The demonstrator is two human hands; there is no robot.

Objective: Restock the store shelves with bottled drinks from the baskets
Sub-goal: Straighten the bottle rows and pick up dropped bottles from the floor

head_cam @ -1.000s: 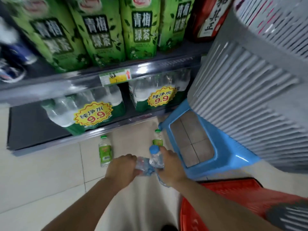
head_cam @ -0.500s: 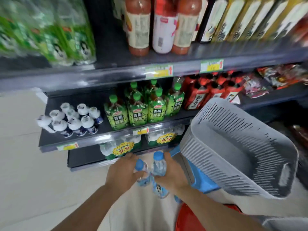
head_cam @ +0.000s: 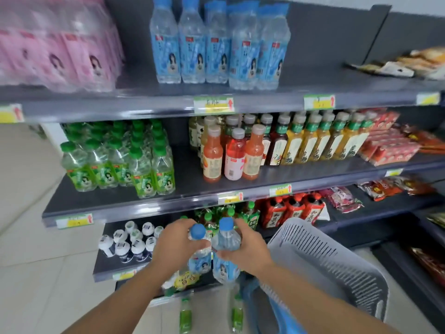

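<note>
Two clear plastic water bottles with blue caps and labels stand upright, caps up, side by side before the lower shelves: our left hand [head_cam: 175, 242] curls round the left bottle [head_cam: 201, 261], our right hand [head_cam: 250, 249] round the right bottle [head_cam: 226, 242]. Just right, a grey slotted plastic basket [head_cam: 325, 261] tilts on a blue stool [head_cam: 284, 314]

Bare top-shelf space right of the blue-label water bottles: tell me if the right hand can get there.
Probably yes: nothing stands between the right hand, gripping a blue-capped clear bottle, and that bare dark shelf space.
</note>
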